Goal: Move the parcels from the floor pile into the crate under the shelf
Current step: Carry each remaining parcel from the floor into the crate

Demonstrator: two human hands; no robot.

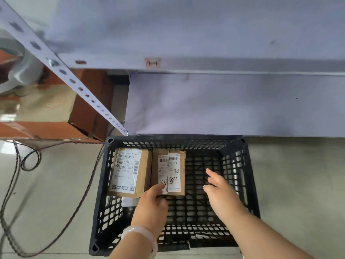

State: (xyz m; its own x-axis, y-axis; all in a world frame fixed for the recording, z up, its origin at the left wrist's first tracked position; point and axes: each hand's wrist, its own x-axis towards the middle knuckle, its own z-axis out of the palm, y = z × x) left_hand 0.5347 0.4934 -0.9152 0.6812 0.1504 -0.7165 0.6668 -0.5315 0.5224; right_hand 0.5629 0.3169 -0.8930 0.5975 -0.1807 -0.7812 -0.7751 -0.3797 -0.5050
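A black lattice crate (251, 186) stands on the floor, its far end under the grey shelf (205, 101). Inside, at the far left, lie two brown cardboard parcels side by side: a wider one (128, 172) with a large white label, and a narrower one (172, 171) with "85 89" handwritten on its label. My left hand (154, 204) grips the near edge of the narrower parcel. Just right of that parcel, my right hand (219, 187) hovers over the crate's bare bottom, fingers relaxed and holding nothing. The floor pile is out of view.
A slanted perforated shelf post (78, 86) comes down at the crate's far left corner. Orange-brown cardboard boxes (56, 113) sit to the left, with a dark cable (29, 161) looped on the tiled floor. A white slip (128, 201) lies under the wider parcel.
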